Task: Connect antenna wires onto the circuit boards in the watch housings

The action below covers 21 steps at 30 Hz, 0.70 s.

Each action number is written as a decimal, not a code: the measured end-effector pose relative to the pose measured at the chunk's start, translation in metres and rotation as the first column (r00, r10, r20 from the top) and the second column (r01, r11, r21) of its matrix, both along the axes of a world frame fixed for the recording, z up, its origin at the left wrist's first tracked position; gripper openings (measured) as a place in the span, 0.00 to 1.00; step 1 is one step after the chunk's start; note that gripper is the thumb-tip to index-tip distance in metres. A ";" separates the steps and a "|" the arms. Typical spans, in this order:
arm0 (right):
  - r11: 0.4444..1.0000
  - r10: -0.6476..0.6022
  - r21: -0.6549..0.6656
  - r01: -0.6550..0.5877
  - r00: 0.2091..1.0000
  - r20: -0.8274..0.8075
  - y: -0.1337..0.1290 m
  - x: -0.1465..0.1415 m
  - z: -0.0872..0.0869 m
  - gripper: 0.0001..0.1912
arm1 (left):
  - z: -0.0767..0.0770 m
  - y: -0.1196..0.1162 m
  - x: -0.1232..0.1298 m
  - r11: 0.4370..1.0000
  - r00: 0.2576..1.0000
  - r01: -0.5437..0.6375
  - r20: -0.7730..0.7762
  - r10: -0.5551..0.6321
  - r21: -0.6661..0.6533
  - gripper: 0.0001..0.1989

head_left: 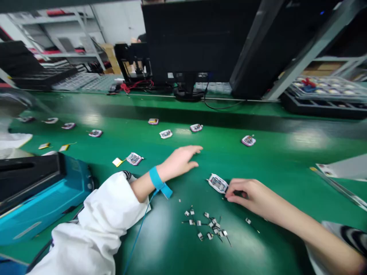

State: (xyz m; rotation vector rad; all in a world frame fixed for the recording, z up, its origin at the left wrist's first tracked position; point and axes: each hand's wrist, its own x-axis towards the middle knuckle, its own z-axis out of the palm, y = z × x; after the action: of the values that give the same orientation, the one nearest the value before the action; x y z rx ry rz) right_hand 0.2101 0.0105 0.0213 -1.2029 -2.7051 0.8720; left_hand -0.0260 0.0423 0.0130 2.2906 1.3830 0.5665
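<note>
My right hand (242,193) is closed, thumb and fingers pinched at the right end of a small white casing with a circuit board inside (218,183), which lies tilted on the green mat. Whatever is between the fingertips is hidden. To the left, my left hand (183,162) hovers over the mat, fingers stretched out and holding nothing; a blue wrist strap (156,178) with a cord circles its wrist. Nearer me lies a loose cluster of small silver square parts with short dark leads (213,225). One more such part (248,220) sits apart, below my right hand.
Several similar casings, such as one at the right (248,140) and one with a yellow-edged battery (134,158), are spread across the mat. A blue and black box (46,198) stands at left. A monitor (200,42) rises at the back; a white panel (346,168) is at right.
</note>
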 end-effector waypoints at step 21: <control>0.957 -0.182 0.259 0.134 0.968 0.174 0.126 -0.155 -0.016 0.17 | -0.019 0.065 -0.073 0.960 0.959 -0.279 -0.056 0.276 -0.040 0.16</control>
State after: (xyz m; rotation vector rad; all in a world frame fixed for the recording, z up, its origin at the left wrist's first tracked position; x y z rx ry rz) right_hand 0.0548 0.1364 0.0048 -1.4907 -2.7084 0.4026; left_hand -0.0990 0.1075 -0.0064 2.1000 1.7393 0.5563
